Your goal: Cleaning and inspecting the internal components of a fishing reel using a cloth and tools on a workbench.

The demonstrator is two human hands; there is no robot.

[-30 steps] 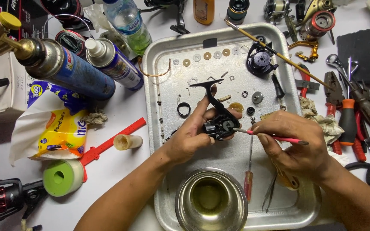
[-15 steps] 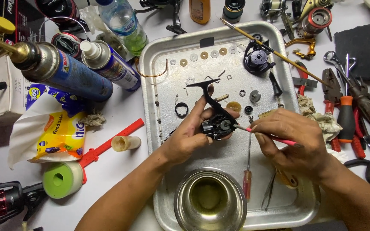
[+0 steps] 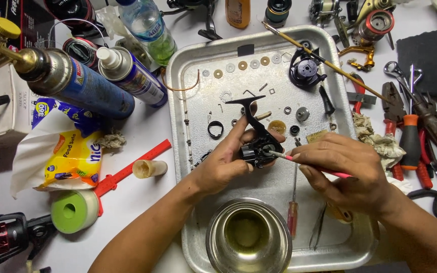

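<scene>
My left hand grips a black fishing reel body over a metal tray, its stem pointing up and away. My right hand holds a thin pink-handled brush whose tip touches the side of the reel body. Small washers, rings and screws lie spread on the tray's far half, beside a black spool part.
A steel bowl with yellowish liquid and a red screwdriver sit at the tray's near end. Spray cans, a water bottle, a tissue pack and green tape roll lie left. Pliers and tools crowd the right.
Both hands and the reel body stay almost in place; the brush tip remains against the reel, and the view has shifted slightly.
</scene>
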